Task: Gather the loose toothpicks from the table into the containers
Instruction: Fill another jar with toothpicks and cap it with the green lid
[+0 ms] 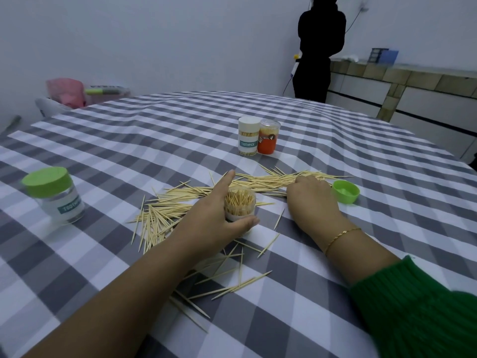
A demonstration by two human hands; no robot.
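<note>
Toothpicks [260, 183] lie loose across the checked tablecloth [154, 140] in three patches: a long drift beyond my hands, a denser fan to the left of the open jar, and a thin scatter close to me under my left forearm.

My left hand [216, 215] grips the open jar [239, 204], thumb curled round its near wall and index finger stretched out past its far side. The jar stands upright and looks close to full, sticks packed on end.

My right hand [313, 200] rests knuckles-up on the near end of the long drift, fingers curled down into the sticks. Whether they have closed on any I cannot tell; the fingertips are hidden.

The jar's green lid [345, 191] sits inverted just right of that hand. A second jar with a green cap [53, 193] stands well apart at left; a white-capped tub [248, 136] and an orange tub [268, 136] stand touching at the far side.

Handling assessment: the sticks are very light, stiff, thin, pointed at both ends, and likely to snap if bent. Single ones lie flat and would be awkward to pinch. Best taken as a small aligned bundle, pinched across the middle, then dropped end-first. The jar is light and could tip, so it needs steadying low on its wall.
</note>
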